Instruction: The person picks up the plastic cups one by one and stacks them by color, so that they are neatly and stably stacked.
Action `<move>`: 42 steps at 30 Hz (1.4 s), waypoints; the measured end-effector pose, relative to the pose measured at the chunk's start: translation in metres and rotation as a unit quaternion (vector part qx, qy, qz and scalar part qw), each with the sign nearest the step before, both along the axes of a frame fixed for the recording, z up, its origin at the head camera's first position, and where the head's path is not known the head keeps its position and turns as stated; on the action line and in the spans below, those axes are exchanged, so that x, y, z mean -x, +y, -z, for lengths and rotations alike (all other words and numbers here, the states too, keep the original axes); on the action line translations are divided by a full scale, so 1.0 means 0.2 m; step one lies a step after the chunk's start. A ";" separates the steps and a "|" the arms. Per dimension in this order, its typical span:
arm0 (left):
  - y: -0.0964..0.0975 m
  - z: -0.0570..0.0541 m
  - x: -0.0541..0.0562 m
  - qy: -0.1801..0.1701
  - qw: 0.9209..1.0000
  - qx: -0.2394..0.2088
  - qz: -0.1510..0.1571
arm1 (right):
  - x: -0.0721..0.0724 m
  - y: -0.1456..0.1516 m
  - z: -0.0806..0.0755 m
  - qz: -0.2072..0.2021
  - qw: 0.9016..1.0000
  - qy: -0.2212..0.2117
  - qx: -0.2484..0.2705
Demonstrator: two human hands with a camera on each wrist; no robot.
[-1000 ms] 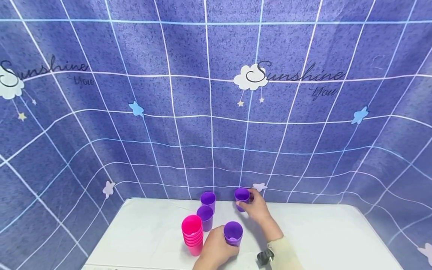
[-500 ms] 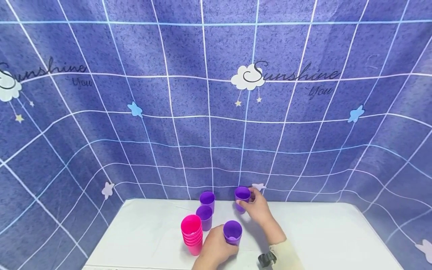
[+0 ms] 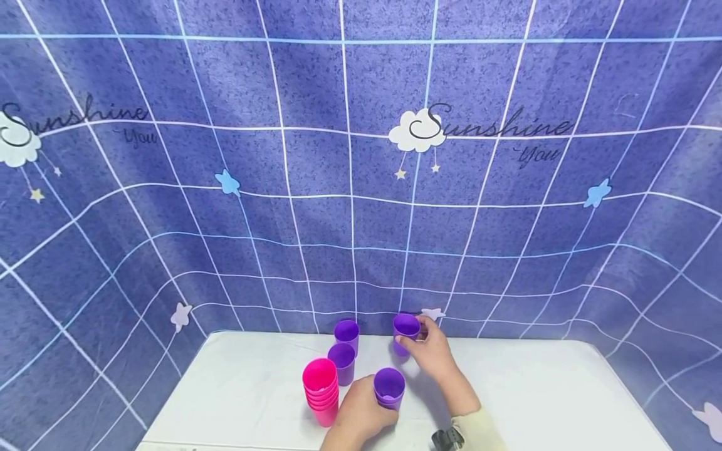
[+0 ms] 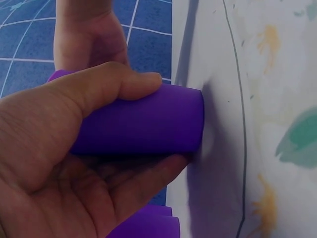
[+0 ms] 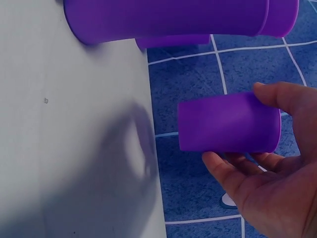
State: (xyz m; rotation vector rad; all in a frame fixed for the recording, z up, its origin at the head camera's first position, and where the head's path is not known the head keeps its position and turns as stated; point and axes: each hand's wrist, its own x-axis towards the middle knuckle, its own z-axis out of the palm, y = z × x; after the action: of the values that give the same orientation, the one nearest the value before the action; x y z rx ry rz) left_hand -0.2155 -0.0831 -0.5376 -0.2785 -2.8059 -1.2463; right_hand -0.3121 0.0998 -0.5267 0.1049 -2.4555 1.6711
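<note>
left hand (image 3: pixel 363 411) grips nested purple cups (image 3: pixel 389 384); right hand (image 3: pixel 432 351) pinches single purple cup (image 5: pixel 225 124); advice: steady the nest, pinch lightly, keep rims level

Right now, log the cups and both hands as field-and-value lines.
Left hand: grips nested purple cups
Right hand: grips single purple cup, farther back
Ungripped purple: front cup and rear cup, both mouth up
Pink: nested pink stack, left of the left hand
Backdrop: blue grid, clouds and stars
</note>
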 end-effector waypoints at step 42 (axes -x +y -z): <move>0.02 0.01 0.02 -0.007 1.000 -0.001 -0.001 | -0.08 -0.01 -0.09 -0.020 1.000 0.019 0.002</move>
State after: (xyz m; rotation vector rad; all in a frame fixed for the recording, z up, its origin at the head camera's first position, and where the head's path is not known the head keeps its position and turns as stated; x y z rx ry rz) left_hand -0.2191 -0.0798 -0.5405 -0.2674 -2.8157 -1.2556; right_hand -0.2957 0.0979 -0.5090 0.1851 -2.4379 1.6729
